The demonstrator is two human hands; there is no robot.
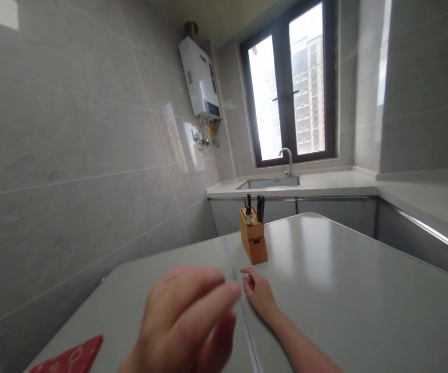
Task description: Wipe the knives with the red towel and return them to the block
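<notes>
My left hand (189, 316) is raised close to the camera above the table, slightly blurred. Its fingers are bent forward with the thumb below, apart from them, and no object shows between them. My right hand (259, 292) rests low over the table just in front of the wooden knife block (258, 249). Its index finger points left while the others curl loosely; it holds nothing visible and does not appear to touch the block. Several black-handled knives (261, 207) stand in the block's slots.
The grey-white table (325, 305) has a seam down its middle. A red patterned cloth (72, 357) lies at its near left edge. Behind are a counter (333, 180) with a sink (270, 182) and faucet (287, 155); a tiled wall rises on the left.
</notes>
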